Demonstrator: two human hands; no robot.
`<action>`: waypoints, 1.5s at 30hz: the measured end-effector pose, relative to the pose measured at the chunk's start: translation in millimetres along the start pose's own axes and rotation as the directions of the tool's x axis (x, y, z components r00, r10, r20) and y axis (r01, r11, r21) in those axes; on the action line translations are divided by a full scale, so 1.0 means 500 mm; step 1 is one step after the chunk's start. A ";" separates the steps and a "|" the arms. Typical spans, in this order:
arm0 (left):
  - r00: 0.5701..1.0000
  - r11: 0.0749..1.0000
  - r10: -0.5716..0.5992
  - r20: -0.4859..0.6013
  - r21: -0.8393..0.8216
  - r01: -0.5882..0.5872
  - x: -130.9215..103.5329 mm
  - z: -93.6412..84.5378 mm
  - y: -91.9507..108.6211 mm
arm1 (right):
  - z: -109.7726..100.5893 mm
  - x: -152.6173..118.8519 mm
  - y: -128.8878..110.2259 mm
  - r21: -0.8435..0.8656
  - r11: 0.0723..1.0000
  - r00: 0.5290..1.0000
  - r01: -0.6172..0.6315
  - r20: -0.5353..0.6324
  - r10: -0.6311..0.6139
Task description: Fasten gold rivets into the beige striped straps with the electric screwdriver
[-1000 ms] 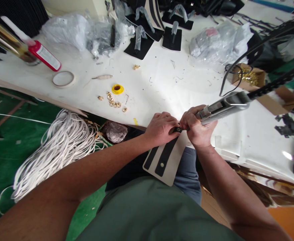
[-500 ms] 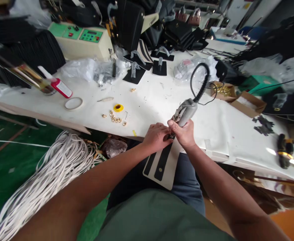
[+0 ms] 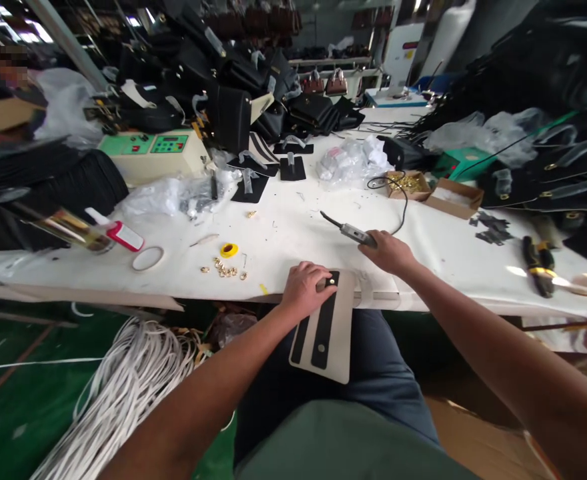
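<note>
My left hand (image 3: 306, 288) grips a flat beige panel (image 3: 342, 333) at its upper left, with thumb and fingers around a small gold-coloured stud. Two black strips run along this panel, one bearing a round metal piece near its lower end. The panel's lower part overhangs the table edge above my lap. To the right, my right hand (image 3: 389, 253) is closed round the end of a grey corded electric screwdriver (image 3: 356, 233), held over the tabletop apart from the panel. Its black end points up and left; the tip within my hand is hidden.
Gold-coloured rings (image 3: 226, 270) and yellow tape (image 3: 229, 250) lie left on the white table (image 3: 293, 233). A red bottle (image 3: 126, 237) stands further left. Cardboard boxes (image 3: 456, 199), pliers (image 3: 538, 267) and plastic wrap (image 3: 353, 160) are around. White cords (image 3: 138, 373) hang below at left.
My right hand has drawn the screwdriver off the panel, up and to the right, and tipped it over. My left hand stays on the panel, where the stud now shows. The view has tilted upward.
</note>
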State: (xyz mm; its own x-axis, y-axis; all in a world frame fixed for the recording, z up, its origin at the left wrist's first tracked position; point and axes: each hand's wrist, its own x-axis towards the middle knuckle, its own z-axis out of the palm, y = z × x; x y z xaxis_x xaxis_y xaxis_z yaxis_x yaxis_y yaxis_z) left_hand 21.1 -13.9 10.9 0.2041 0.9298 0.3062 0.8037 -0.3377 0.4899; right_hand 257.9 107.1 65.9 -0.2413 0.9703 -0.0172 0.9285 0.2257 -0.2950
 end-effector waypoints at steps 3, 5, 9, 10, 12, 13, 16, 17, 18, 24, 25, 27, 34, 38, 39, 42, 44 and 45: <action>1.000 1.000 0.007 -0.001 0.011 -0.007 0.000 0.000 0.000 | 0.013 -0.013 0.037 -0.043 0.999 0.999 -0.003 -0.048 0.001; 1.000 1.000 0.012 -0.006 0.015 -0.012 -0.001 0.000 0.003 | 0.020 -0.054 0.039 0.001 1.000 0.979 0.020 -0.201 -0.020; 1.000 1.000 0.010 -0.016 0.027 -0.009 0.000 -0.001 0.010 | 0.070 -0.201 0.002 0.419 0.908 0.975 -0.022 -0.193 0.113; 1.000 0.999 0.009 -0.018 0.033 -0.008 0.000 -0.001 0.012 | 0.093 -0.241 -0.014 0.561 0.825 0.987 -0.073 -0.077 0.140; 1.000 0.999 0.004 -0.029 0.046 -0.003 -0.001 -0.003 0.019 | 0.138 -0.308 -0.048 0.767 0.612 0.981 -0.192 0.136 0.138; 0.999 0.999 -0.004 -0.039 0.051 0.006 -0.004 -0.005 0.023 | 0.155 -0.331 -0.067 0.844 0.489 0.975 -0.221 0.191 0.110; 0.990 0.997 -0.070 -0.119 0.017 0.073 -0.026 -0.015 0.043 | 0.170 -0.360 -0.121 0.950 0.265 0.985 -0.164 0.142 0.100; 0.981 0.993 -0.114 -0.158 -0.029 0.111 -0.038 -0.021 0.052 | 0.162 -0.359 -0.137 0.957 0.273 0.990 -0.098 0.067 0.121; 0.968 0.983 -0.169 -0.183 -0.102 0.153 -0.053 -0.027 0.063 | 0.151 -0.356 -0.151 0.947 0.320 0.991 -0.019 -0.026 0.135; 0.902 0.685 -0.431 -0.015 -0.656 0.316 -0.128 -0.071 0.125 | 0.108 -0.353 -0.230 0.711 0.626 0.947 0.320 -0.236 -0.216; 0.873 0.627 -0.487 0.003 -0.695 0.353 -0.133 -0.078 0.130 | 0.107 -0.358 -0.242 0.679 0.652 0.940 0.336 -0.198 -0.279; 0.789 0.507 -0.614 0.032 -0.750 0.425 -0.135 -0.088 0.131 | 0.099 -0.370 -0.257 0.652 0.664 0.916 0.366 -0.126 -0.381; 0.715 0.360 -0.695 0.079 -0.822 0.441 -0.134 -0.109 0.114 | 0.026 -0.337 -0.212 0.781 0.556 0.959 0.283 -0.218 -0.183; 0.786 0.346 -0.585 0.200 -0.815 0.465 -0.135 -0.108 0.131 | 0.041 -0.284 -0.180 0.741 0.639 0.975 0.207 -0.211 -0.070; 0.799 0.365 -0.564 0.208 -0.805 0.467 -0.135 -0.107 0.137 | 0.048 -0.276 -0.178 0.743 0.641 0.977 0.193 -0.204 -0.058; 0.810 0.429 -0.557 0.181 -0.773 0.467 -0.137 -0.105 0.151 | 0.063 -0.273 -0.184 0.800 0.585 0.984 0.135 -0.176 0.014; 0.808 0.447 -0.564 0.173 -0.758 0.474 -0.137 -0.105 0.155 | 0.064 -0.278 -0.191 0.858 0.505 0.989 0.094 -0.138 0.050; 0.808 0.452 -0.564 0.172 -0.755 0.476 -0.137 -0.105 0.155 | 0.063 -0.281 -0.194 0.880 0.469 0.992 0.079 -0.117 0.051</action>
State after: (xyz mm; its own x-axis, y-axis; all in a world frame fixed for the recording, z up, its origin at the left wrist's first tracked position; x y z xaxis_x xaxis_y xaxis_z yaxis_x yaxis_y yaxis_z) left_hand 40.0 -111.4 71.0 -0.1920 0.9667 -0.1692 0.0385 0.1797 0.9830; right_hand 193.0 -53.6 66.6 -0.1585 0.9841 0.0795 0.1679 0.1063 -0.9801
